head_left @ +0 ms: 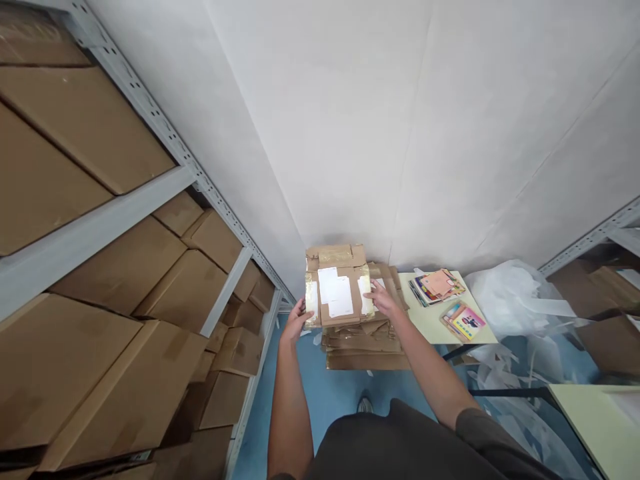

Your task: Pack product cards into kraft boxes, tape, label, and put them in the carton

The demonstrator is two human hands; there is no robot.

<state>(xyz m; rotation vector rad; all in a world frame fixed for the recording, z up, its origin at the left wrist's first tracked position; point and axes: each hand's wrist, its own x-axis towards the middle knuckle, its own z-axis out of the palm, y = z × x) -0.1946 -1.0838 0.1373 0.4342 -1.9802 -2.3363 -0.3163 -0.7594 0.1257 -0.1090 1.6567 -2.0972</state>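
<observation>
Between my two hands is a flattened cardboard box (345, 272) with white paper labels and shiny tape along its sides. My left hand (296, 321) grips its lower left edge, fingers mostly underneath. On the right edge, my right hand (381, 298) is closed with the thumb on top. Below and a little to the right lies a stack of flattened cardboard (367, 361), partly covered by the held piece. Whether the held box rests on the stack or hangs above it, I cannot tell.
Metal shelving (150, 193) full of cardboard boxes (107, 373) runs along the left. Right of the stack, a pale table (425, 327) bears books (437, 285) and booklets (464, 321). A white plastic bag (505, 300) stands beyond it. Another table (585, 420) is at lower right.
</observation>
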